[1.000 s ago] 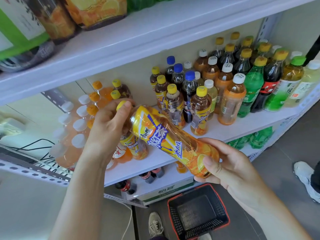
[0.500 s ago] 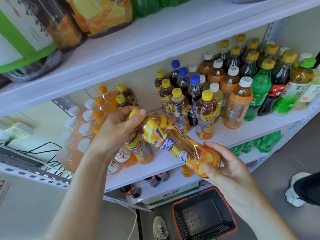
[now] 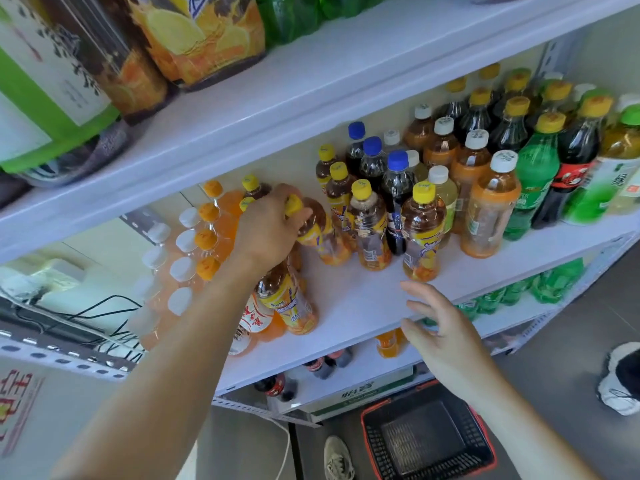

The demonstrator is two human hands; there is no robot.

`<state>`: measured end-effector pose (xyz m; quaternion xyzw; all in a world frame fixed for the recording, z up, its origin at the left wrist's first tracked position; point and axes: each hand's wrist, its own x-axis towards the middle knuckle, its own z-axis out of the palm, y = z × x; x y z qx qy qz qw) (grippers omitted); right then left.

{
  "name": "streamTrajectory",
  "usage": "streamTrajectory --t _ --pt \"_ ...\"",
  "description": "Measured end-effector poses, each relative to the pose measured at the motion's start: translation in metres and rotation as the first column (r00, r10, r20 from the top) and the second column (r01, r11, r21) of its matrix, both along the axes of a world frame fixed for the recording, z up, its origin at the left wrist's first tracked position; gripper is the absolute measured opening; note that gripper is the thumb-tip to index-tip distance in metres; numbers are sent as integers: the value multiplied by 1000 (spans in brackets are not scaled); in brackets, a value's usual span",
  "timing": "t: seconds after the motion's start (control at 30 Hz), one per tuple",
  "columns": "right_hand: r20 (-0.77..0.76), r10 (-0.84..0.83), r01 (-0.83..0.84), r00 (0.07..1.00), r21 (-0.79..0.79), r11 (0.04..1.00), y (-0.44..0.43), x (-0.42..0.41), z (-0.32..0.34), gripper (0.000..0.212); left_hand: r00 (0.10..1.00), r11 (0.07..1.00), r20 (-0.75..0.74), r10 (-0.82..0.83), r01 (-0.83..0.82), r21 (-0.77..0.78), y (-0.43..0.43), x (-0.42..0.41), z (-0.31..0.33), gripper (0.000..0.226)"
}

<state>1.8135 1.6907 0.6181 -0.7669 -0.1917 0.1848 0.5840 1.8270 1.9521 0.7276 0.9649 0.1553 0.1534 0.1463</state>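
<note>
Left hand (image 3: 266, 230) is up at the middle shelf (image 3: 363, 303), fingers curled round the yellow cap (image 3: 293, 204) and neck of the iced tea bottle (image 3: 323, 239); bottle is tilted, top leaning left into the hand, base down at the shelf board; can't tell if it sits fully flat; it's just left of two same-label tea bottles (image 3: 370, 233), close to the nearer one, with orange-capped bottles (image 3: 207, 237) behind the hand. Right hand (image 3: 446, 337) hangs in front of the shelf's front edge, fingers spread and relaxed, holding nothing, well apart from the bottle. Red-rimmed basket (image 3: 429, 441) on the floor below the right forearm; green bottle (image 3: 533, 188) further right along the shelf.
</note>
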Motion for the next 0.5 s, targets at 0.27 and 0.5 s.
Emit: streamTrajectory --t 0.27,0.5 --pt "249 -16 29 968 -47 998 21 27 23 48 961 965 -173 215 -182 188 43 78 -24 34" --pt "486 24 30 874 -102 994 53 56 39 52 936 948 -207 286 -245 203 56 104 -31 30"
